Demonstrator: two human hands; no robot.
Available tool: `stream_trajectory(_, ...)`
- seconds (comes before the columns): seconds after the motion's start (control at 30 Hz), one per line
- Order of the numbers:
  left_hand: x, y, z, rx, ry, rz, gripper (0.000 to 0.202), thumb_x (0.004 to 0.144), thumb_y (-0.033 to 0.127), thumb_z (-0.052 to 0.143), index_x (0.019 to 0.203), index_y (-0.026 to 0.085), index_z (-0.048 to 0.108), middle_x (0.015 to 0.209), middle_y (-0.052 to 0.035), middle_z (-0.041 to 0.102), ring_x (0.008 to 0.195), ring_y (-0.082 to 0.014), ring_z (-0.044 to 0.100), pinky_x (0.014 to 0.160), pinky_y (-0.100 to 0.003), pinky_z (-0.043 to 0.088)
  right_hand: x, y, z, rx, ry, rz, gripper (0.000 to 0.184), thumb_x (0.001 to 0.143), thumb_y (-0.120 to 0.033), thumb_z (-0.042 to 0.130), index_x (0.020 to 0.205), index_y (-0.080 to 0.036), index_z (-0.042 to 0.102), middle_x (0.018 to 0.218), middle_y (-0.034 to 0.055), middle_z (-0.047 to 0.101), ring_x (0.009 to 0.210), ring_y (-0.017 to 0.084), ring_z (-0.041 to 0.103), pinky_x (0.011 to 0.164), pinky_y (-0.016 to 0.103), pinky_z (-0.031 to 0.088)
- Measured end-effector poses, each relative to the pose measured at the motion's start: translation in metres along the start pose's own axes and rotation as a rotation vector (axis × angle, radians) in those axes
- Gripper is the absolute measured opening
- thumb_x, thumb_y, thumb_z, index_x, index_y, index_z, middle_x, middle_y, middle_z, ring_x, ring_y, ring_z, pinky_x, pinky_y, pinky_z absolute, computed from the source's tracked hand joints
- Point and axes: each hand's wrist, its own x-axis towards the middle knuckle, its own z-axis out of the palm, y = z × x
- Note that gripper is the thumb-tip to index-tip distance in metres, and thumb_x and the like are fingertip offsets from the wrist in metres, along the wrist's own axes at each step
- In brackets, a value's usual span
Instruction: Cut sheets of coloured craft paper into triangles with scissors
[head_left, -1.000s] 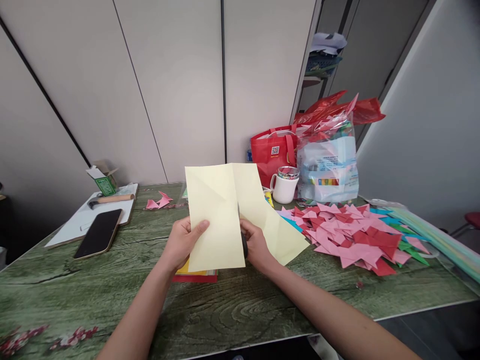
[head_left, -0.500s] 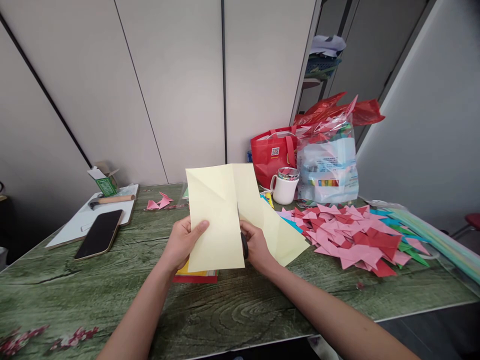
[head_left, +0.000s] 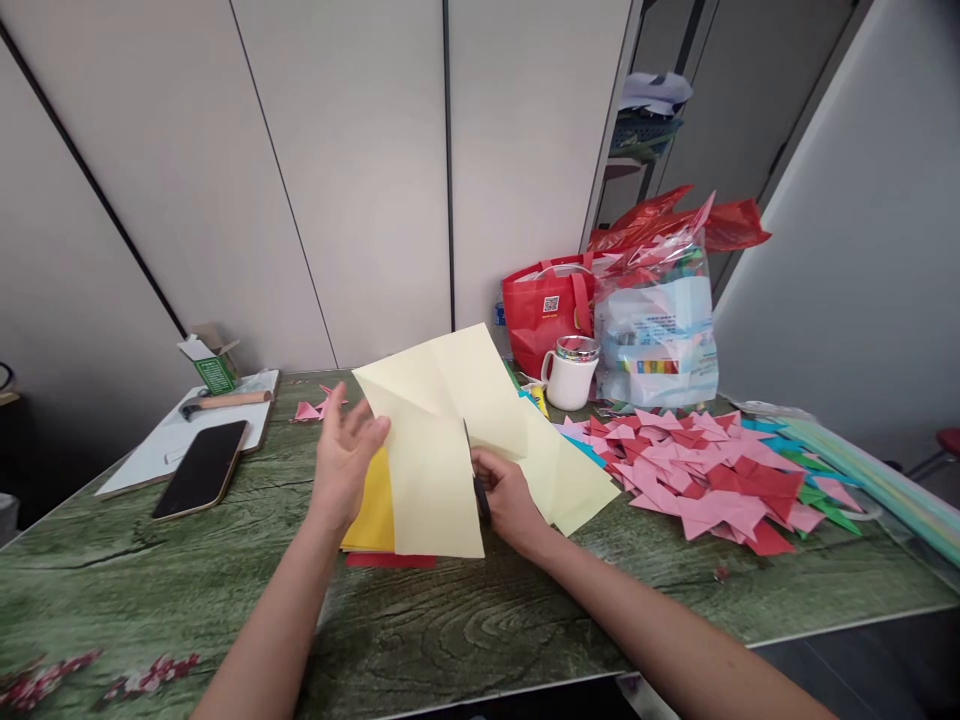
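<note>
A creased pale-yellow sheet of paper (head_left: 431, 470) stands tilted in front of me, slit upward from its lower edge. My right hand (head_left: 510, 500) is closed on dark-handled scissors (head_left: 481, 497), whose blade shows along the slit; the handles are mostly hidden by the fingers. Beside the sheet's left edge, my left hand (head_left: 346, 455) has its fingers spread and grips nothing. Another pale-yellow paper (head_left: 577, 478) lies to the right, behind my right hand. Yellow paper (head_left: 377, 510) and red paper (head_left: 390, 562) show beneath the held sheet.
Pink and red folded paper pieces (head_left: 697, 460) are heaped at the right. Behind them stand a white mug (head_left: 570, 378), a red bag (head_left: 544, 315) and a clear plastic bag (head_left: 656, 340). At the left lie a phone (head_left: 201, 470) and a hammer (head_left: 229, 399).
My left hand has let go of the sheet's left edge, moved slightly left and spread its fingers. The sheet has tilted, its upper left corner shifting left and down. The scissors stay in my right hand.
</note>
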Motion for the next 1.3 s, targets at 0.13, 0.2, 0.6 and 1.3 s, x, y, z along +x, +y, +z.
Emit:
stream_trajectory(0.13,0.013,0.020,0.001,0.507,0.143,0.396,0.073,0.067,0.033,0.066,0.131,0.027,0.031,0.137,-0.0092,0.035,0.126,-0.0268,0.028,0.101,-0.043,0.021,0.000,0.001,0.001,-0.028,-0.002,0.004,0.014,0.062,-0.021,0.066,0.075,-0.019,0.061,0.062,-0.0020,0.058,0.059,0.014,0.053,0.056,0.024,0.044)
stream_trajectory(0.2,0.023,0.038,0.007,0.701,0.008,0.502,0.057,0.070,0.035,0.062,0.123,0.026,0.043,0.122,-0.0067,0.053,0.126,-0.0268,0.027,0.103,-0.048,0.004,0.000,0.001,0.001,-0.030,-0.013,0.011,0.013,0.061,-0.021,0.066,0.072,-0.018,0.059,0.060,-0.0028,0.055,0.056,0.012,0.050,0.053,0.023,0.041)
stream_trajectory(0.6,0.084,0.086,0.034,0.790,-0.744,0.020,0.030,0.052,0.040,0.071,0.070,0.017,0.067,0.062,-0.0045,0.065,0.053,-0.0188,0.058,0.041,-0.023,0.038,-0.001,-0.009,0.002,-0.011,-0.128,0.076,0.017,0.064,-0.027,0.066,0.071,-0.016,0.055,0.056,-0.0056,0.045,0.049,0.007,0.038,0.047,0.020,0.034)
stream_trajectory(1.3,0.087,0.088,0.026,0.797,-0.896,-0.303,0.032,0.056,0.043,0.070,0.073,0.017,0.064,0.072,-0.0059,0.068,0.060,-0.0184,0.062,0.046,-0.025,0.046,0.000,-0.001,0.003,0.210,-0.261,0.100,0.028,0.062,-0.022,0.071,0.089,-0.017,0.064,0.084,0.0028,0.069,0.075,0.018,0.063,0.067,0.030,0.049)
